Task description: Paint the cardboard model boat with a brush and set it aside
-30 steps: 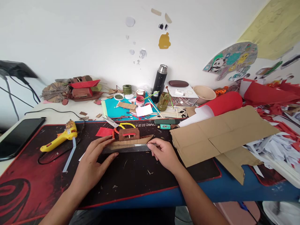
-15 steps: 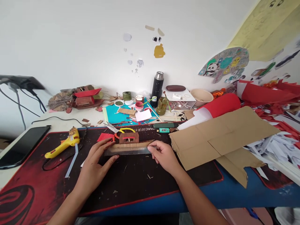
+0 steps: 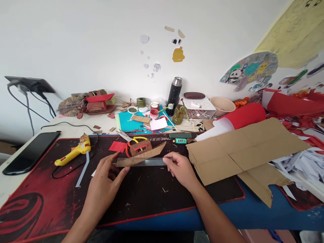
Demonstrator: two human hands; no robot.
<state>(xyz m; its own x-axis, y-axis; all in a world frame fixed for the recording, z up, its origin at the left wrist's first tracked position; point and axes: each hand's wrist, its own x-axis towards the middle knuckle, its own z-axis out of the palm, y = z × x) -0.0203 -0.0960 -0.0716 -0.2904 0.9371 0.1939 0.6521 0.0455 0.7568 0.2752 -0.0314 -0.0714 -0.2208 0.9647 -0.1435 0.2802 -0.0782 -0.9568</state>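
Note:
A clear ruler [image 3: 152, 162] lies crosswise between my hands, low over the dark desk mat. My right hand [image 3: 177, 167] pinches its right end between thumb and fingers. My left hand [image 3: 106, 173] holds the left end, thumb at the near edge and fingers at the far edge. Partly under the ruler is a pointed cardboard strip [image 3: 157, 150], tilted up toward the right. Just behind it sits a small brown cardboard box piece [image 3: 141, 147] with a red strip. Scissors [image 3: 124, 135] with yellow and orange handles lie behind that, partly covered.
On the left are a yellow glue gun [image 3: 76, 153] and a black phone [image 3: 30, 152]. Cardboard sheets [image 3: 243, 148] cover the right side. Paint jars [image 3: 154, 114], a green-stained jar [image 3: 179, 114] and a black thermos [image 3: 174, 92] stand at the back. A red corrugated piece [image 3: 117, 146] lies left of the scissors.
The cardboard strip and brown box piece have turned, their right side swinging away from me, so the strip now slants across the ruler. Both hands keep hold of the ruler; the view has shifted slightly.

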